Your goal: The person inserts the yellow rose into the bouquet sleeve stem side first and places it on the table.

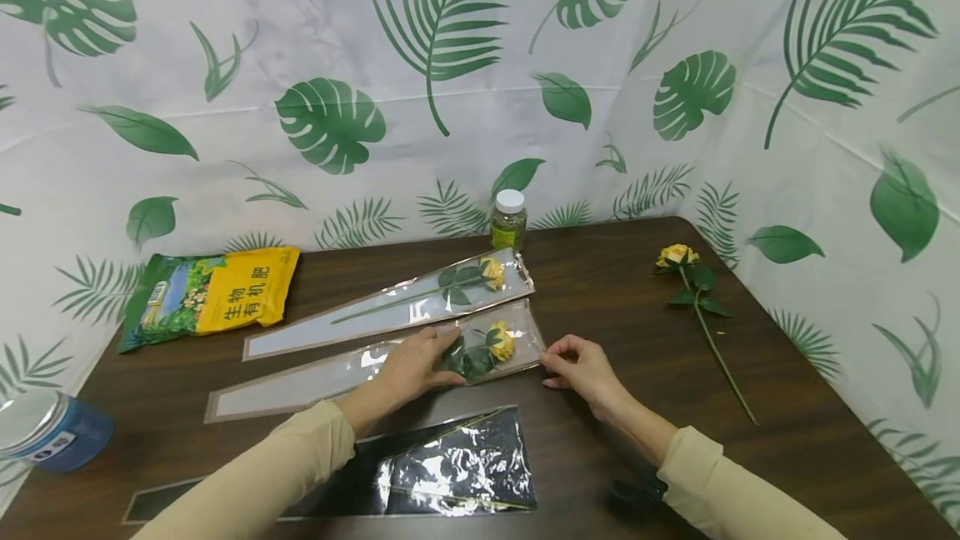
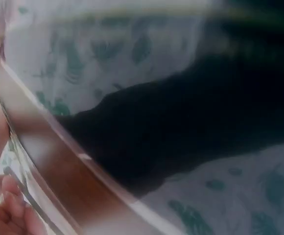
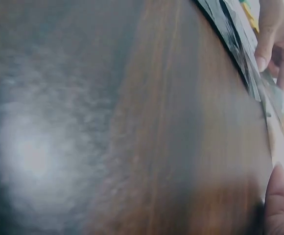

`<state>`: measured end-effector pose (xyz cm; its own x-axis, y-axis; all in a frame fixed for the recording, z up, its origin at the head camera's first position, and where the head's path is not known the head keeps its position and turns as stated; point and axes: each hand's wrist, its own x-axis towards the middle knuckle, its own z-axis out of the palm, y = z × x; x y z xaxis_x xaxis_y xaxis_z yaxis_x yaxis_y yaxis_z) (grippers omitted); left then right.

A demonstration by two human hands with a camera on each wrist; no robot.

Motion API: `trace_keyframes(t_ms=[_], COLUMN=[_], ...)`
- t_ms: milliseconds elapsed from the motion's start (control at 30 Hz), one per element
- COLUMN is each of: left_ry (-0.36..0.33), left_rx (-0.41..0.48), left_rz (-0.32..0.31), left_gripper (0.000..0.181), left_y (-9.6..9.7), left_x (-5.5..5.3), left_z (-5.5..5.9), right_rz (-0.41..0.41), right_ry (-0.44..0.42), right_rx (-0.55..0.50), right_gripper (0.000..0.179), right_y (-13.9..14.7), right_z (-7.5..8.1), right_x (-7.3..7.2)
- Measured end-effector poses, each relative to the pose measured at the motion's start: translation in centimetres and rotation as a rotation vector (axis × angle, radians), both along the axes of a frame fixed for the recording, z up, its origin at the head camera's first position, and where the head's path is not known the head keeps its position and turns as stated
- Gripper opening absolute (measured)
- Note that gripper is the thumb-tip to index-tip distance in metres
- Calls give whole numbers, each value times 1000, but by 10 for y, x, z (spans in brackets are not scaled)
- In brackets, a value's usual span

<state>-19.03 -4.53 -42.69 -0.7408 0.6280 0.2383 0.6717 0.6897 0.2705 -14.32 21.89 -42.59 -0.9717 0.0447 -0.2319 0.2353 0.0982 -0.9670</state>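
Sleeve (image 1: 300,388) in the middle of three, holding a yellow rose (image 1: 501,342), lies lengthwise left to right on the desk (image 1: 615,298), left hand (image 1: 412,365) gripping it beside the leaves (image 1: 474,361), right hand (image 1: 583,372), nearer its wide end, pinching that end's near corner.

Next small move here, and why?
Probably use the right hand to straighten the held sleeve at its wide end: that hand is already at a corner there, the left hand holds the sleeve, and the yellow rose lies inside.
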Motion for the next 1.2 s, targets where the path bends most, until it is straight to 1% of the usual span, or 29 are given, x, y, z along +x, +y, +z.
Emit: trace_keyframes(t_ms=[200,333,433,500,567,600,667,733,767,800,867,900,967,1000,1033,1100,1200], left_ry=[-81,-121,-96,-67,-60,-76,-120,-188,-219,-230,-234,-231,-207,-198,-203,-214,-225], left_rx=[20,21,21,30,66,84,118,139,142,139,130,121,103,91,81,73,90], left_rz=[-20,-42,-74,-86,-99,-110,-142,-188,-211,-234,-265,-270,-270,-264,-254,-235,-213], left_gripper=[73,72,72,72,69,67,61,57,56,56,59,61,66,69,70,71,66], left_y=[-6,-10,-12,-13,-13,-13,-14,-15,-15,-15,-14,-13,-11,-10,-8,-5,0], left_x=[-7,-9,-8,-6,0,5,18,35,43,50,63,67,72,73,73,71,66], left_z=[1,-1,1,7,13,17,22,24,24,23,19,17,12,10,8,5,2], right_rz=[55,128,173,188,204,218,253,299,320,340,375,387,398,400,401,398,402], right_ry=[-52,-57,-69,-77,-72,-61,-32,8,30,55,100,122,155,165,172,187,225], right_rx=[55,98,117,131,146,158,181,211,230,250,291,313,349,361,374,404,463], right_gripper=[12,15,16,17,18,19,21,22,21,21,20,20,20,20,21,21,24], right_y=[7,11,14,17,19,20,20,19,17,16,12,11,8,6,6,5,3], right_z=[-1,-2,-2,-1,1,2,4,6,6,7,6,6,5,4,3,2,0], right_x=[0,1,3,6,10,13,19,25,28,31,37,39,41,42,42,43,44])
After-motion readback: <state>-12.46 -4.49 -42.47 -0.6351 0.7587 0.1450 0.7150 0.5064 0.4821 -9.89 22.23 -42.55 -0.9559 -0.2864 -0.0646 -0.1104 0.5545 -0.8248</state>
